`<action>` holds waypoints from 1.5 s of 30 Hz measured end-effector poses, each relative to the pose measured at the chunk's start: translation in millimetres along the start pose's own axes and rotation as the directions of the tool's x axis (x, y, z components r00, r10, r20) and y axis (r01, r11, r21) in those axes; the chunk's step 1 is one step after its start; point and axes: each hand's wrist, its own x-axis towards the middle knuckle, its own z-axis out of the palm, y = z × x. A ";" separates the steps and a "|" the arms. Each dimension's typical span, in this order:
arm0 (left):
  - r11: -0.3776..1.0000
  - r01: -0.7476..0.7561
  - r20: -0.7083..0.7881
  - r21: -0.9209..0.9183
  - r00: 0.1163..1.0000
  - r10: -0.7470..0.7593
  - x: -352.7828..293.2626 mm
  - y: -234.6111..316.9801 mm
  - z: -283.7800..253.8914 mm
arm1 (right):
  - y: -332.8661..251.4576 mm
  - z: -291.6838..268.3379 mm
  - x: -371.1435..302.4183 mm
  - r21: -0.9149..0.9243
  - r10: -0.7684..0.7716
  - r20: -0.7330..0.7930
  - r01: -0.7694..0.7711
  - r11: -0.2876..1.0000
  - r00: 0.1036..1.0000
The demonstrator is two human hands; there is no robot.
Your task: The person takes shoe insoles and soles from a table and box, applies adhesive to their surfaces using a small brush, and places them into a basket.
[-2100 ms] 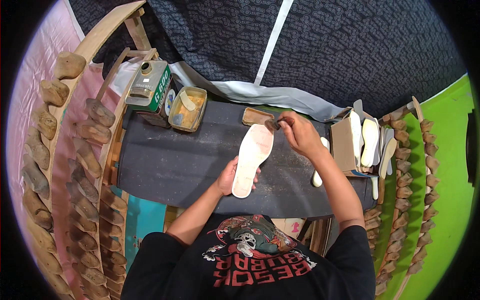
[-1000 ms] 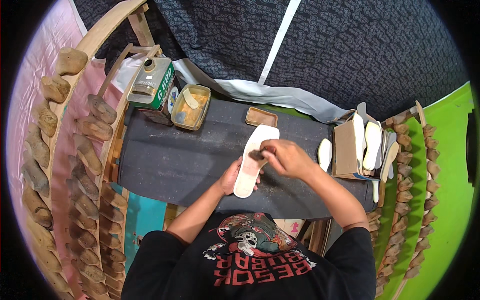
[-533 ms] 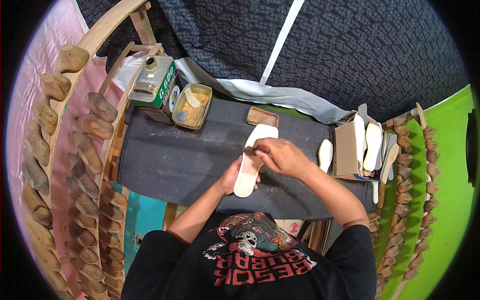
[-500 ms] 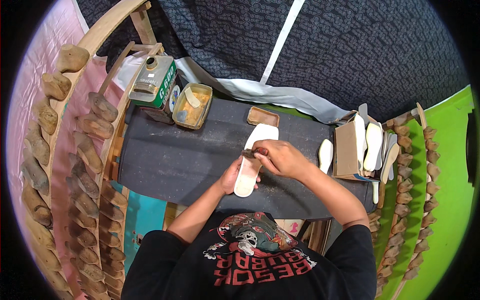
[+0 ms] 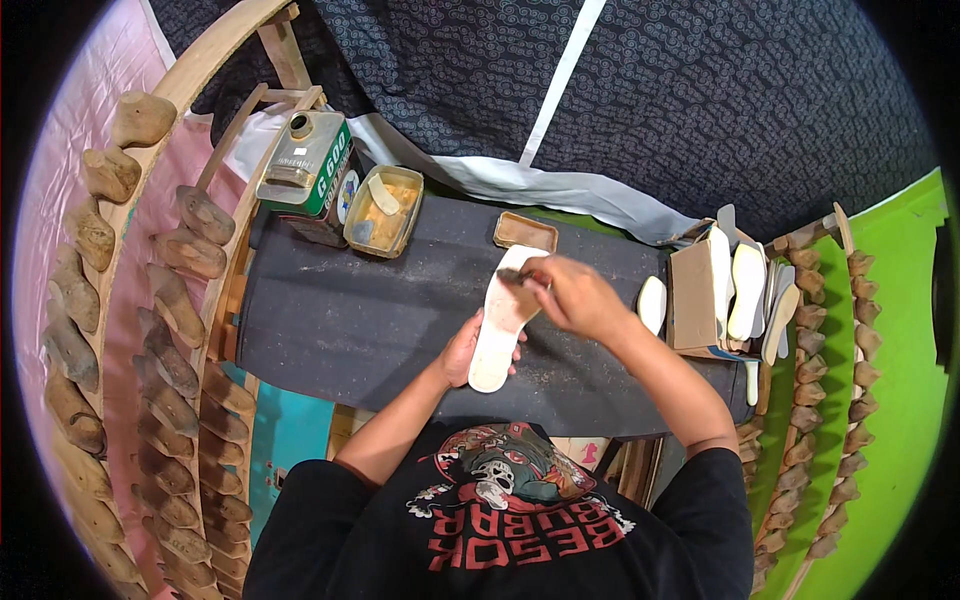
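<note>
A white shoe sole (image 5: 492,352) is held over the front of the table, its wide end pointing away from me. My left hand (image 5: 463,350) grips it from the left side and beneath, with fingertips showing along its right edge. My right hand (image 5: 578,298) is closed around a small brush (image 5: 512,276), whose dark bristles touch the upper part of the sole. Most of the brush's handle is hidden by my fingers. A damp-looking brownish tint covers the middle of the sole. Just beyond the sole lies a shallow tan tray (image 5: 526,233).
A metal can (image 5: 310,170) and a tub (image 5: 385,240) of orange-yellow paste with a spatula stand back left on the dark table (image 5: 320,310). At right are a loose insole (image 5: 652,305) and a cardboard box (image 5: 693,300) of soles. Racks of wooden shoe lasts (image 5: 165,345) flank both sides.
My right hand has moved the brush up and away from me along the sole, toward its wide end. The left hand keeps its hold almost unmoved.
</note>
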 end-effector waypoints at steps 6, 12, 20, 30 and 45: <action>1.000 0.009 -0.020 -0.027 1.000 -0.009 1.6 0.1 -5.6 | -9.6 4.1 -8.3 0.138 0.077 0.114 -0.093 0.986 0.990; 1.000 -0.025 -0.012 0.017 1.000 0.025 2.8 1.3 5.6 | 24.9 -15.0 -0.4 0.050 0.207 -0.110 -0.203 0.978 0.972; 0.999 -0.041 -0.037 -0.020 0.999 0.040 0.3 5.2 3.2 | -6.1 -2.5 -27.5 0.100 0.061 0.082 -0.069 0.993 0.995; 0.998 -0.029 -0.034 0.056 0.999 0.031 5.5 16.7 16.0 | 42.1 -14.4 -30.2 0.164 0.300 -0.275 -0.263 0.951 0.913; 0.998 -0.004 -0.022 0.062 1.000 0.005 13.0 21.7 18.4 | 26.1 -18.0 -44.0 0.066 0.187 -0.288 -0.175 0.982 0.939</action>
